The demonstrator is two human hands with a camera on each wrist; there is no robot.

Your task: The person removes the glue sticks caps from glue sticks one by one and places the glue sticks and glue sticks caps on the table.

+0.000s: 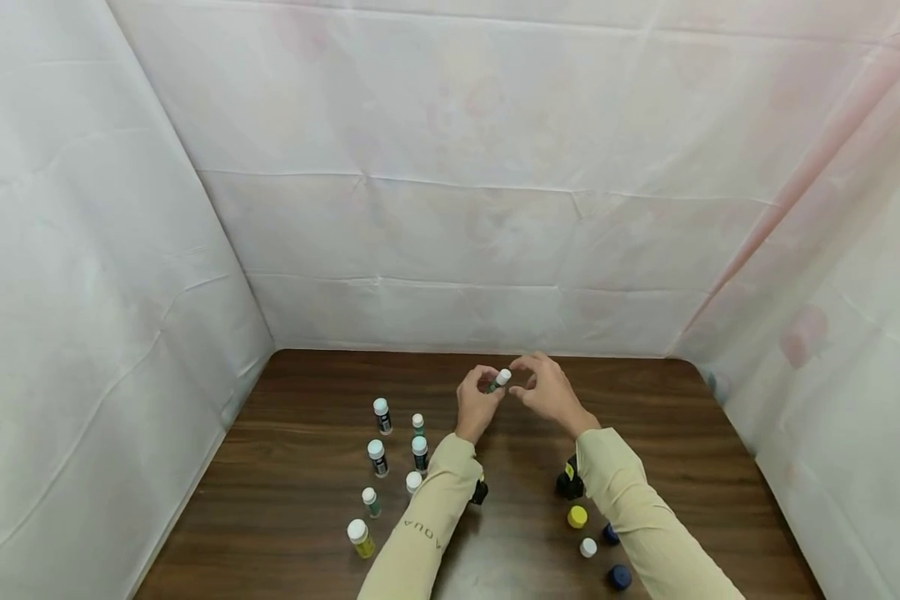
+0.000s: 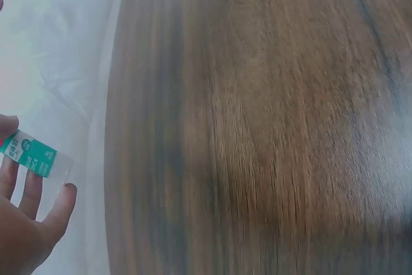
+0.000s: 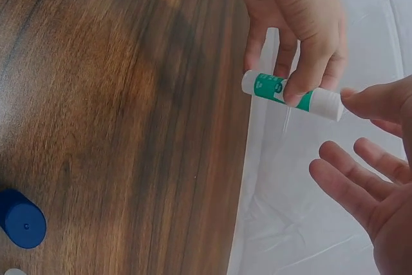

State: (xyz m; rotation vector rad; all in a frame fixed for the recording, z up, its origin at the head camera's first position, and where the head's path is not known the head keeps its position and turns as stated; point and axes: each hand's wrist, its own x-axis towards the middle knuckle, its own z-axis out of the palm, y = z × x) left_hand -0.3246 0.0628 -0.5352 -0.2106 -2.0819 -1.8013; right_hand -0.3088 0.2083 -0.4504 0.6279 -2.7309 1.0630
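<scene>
My left hand holds a glue stick with a green label and a white cap, pinched between thumb and fingers above the far part of the table. In the left wrist view, the green label shows between the fingers. Just right of the cap is my right hand, its fingers spread and loosely bent. In the right wrist view, the right thumb is right at the cap's end, while the other fingers stand apart from the stick.
Several capped glue sticks and small bottles stand at the left of the wooden table, among them a yellow one. By the right forearm lie a yellow cap, a white cap and a dark blue cap. White cloth hangs around the table.
</scene>
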